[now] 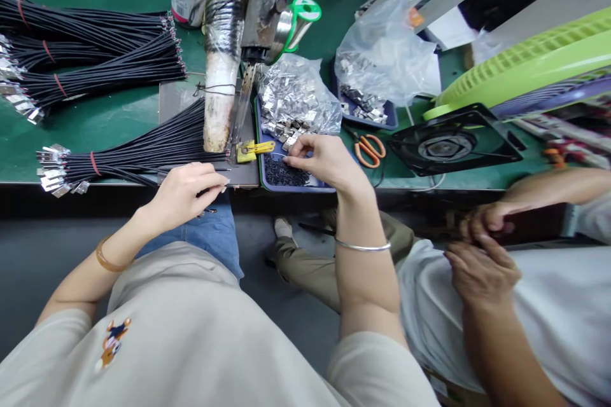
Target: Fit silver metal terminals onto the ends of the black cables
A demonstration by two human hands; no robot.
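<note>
My left hand (193,194) is at the table's front edge, its fingers closed on a black cable (222,170) whose thin end sticks out past the fingertips. Left of it lies a bundle of black cables (143,151) with metal connectors, tied by a red band. Over a blue tray (312,189), my right hand (321,158) pinches thumb and forefinger together; a thin pale sliver shows at the fingertips, too small to name. Short black tube pieces (282,173) fill the tray's front, beneath that hand. Behind them a plastic bag (298,92) holds small metal connector shells.
A soldering iron (244,98) and a ducted hose (220,70) hang above the bundle. Beside them is a solder spool (305,9). Orange-handled scissors (370,149), a black fan (449,143) and a second connector tray (391,117) lie right. A co-worker's hands (484,261) are farther right.
</note>
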